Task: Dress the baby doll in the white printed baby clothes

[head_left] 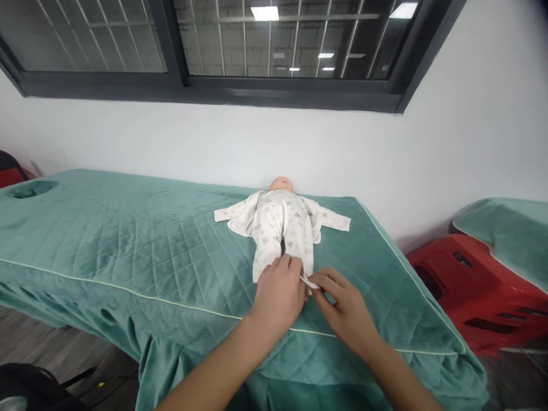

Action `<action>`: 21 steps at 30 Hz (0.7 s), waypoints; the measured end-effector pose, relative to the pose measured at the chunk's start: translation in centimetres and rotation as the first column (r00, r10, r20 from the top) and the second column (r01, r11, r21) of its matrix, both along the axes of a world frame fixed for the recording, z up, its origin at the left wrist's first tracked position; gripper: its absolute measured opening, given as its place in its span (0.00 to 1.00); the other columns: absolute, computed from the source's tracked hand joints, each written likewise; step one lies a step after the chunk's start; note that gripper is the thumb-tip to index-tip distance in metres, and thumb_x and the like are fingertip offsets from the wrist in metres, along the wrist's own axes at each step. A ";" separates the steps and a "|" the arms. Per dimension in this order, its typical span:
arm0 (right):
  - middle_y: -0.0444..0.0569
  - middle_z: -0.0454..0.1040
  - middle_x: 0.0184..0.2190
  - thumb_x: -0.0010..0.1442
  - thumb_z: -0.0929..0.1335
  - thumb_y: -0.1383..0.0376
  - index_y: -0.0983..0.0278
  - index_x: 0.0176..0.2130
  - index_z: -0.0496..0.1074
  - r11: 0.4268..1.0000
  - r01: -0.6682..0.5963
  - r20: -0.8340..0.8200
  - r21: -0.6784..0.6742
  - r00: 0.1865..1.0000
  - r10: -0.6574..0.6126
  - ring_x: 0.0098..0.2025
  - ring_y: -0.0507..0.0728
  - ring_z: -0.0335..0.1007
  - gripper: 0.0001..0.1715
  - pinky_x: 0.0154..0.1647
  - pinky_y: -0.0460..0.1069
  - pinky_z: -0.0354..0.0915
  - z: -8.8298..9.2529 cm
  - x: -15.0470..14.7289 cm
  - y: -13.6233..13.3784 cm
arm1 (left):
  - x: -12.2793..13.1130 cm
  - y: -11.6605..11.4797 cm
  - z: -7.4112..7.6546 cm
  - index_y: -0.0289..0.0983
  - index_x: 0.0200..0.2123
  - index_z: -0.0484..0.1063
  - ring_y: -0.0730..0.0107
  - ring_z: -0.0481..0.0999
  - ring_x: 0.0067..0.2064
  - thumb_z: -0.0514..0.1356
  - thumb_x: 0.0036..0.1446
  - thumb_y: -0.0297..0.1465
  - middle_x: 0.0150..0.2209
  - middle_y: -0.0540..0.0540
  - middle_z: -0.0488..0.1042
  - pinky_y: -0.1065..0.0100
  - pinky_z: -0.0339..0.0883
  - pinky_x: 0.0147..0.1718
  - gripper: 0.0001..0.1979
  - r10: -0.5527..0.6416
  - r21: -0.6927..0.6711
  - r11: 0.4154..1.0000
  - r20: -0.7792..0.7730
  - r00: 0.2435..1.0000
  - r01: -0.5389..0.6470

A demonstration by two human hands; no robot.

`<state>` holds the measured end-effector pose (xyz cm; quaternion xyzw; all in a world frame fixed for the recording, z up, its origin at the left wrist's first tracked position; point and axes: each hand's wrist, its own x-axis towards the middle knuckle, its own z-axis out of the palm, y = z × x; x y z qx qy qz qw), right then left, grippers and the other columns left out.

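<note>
A baby doll (pixel 281 183) lies on its back with its head toward the wall. It wears a white patterned top (pixel 242 212) with sleeves spread to both sides, and white patterned pants (pixel 269 225). My left hand (pixel 282 291) is closed at the lower end of the pants leg on the right; its fingertips are partly hidden. My right hand (pixel 338 297) pinches the edge of that same leg's cuff, pulling a strip of cloth out to the right. The other pants leg lies flat, its end beside my left hand.
The doll rests on a bed with a green quilted cover (pixel 128 240), which has a face hole (pixel 32 189) at the far left. A red plastic stool (pixel 479 291) with green cloth (pixel 509 234) on it stands at right. Behind are a white wall and a dark-framed window (pixel 282 94).
</note>
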<state>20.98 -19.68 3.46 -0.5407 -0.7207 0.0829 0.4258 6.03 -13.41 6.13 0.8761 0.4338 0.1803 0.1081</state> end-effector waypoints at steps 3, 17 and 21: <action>0.50 0.71 0.37 0.65 0.61 0.70 0.59 0.45 0.71 1.000 0.021 0.051 0.012 0.998 -0.021 0.37 0.55 0.70 0.13 0.37 0.49 0.67 -0.5 0.0 -0.2 | -0.5 0.0 -0.1 0.40 0.38 0.66 0.64 0.73 0.41 0.52 0.58 0.25 0.39 0.48 0.72 0.64 0.63 0.37 0.07 0.062 -0.019 0.998 0.102 0.993 -0.060; 0.49 0.72 0.38 0.66 0.61 0.69 0.60 0.44 0.70 0.996 0.044 0.036 0.078 0.998 -0.047 0.39 0.55 0.70 0.11 0.40 0.50 0.67 1.0 -0.9 1.4 | -0.1 0.8 0.6 0.42 0.39 0.69 0.64 0.74 0.40 0.54 0.56 0.27 0.38 0.49 0.74 0.66 0.61 0.33 0.09 0.054 -0.112 0.993 0.145 0.988 -0.038; 0.49 0.70 0.37 0.65 0.61 0.71 0.61 0.40 0.69 0.996 0.068 0.182 0.058 0.980 -0.078 0.36 0.54 0.69 0.09 0.38 0.49 0.65 -0.2 -0.1 0.8 | -1.7 0.9 0.2 0.41 0.39 0.68 0.64 0.74 0.38 0.51 0.58 0.24 0.38 0.48 0.74 0.66 0.60 0.31 0.10 0.136 -0.011 0.991 0.071 0.988 -0.136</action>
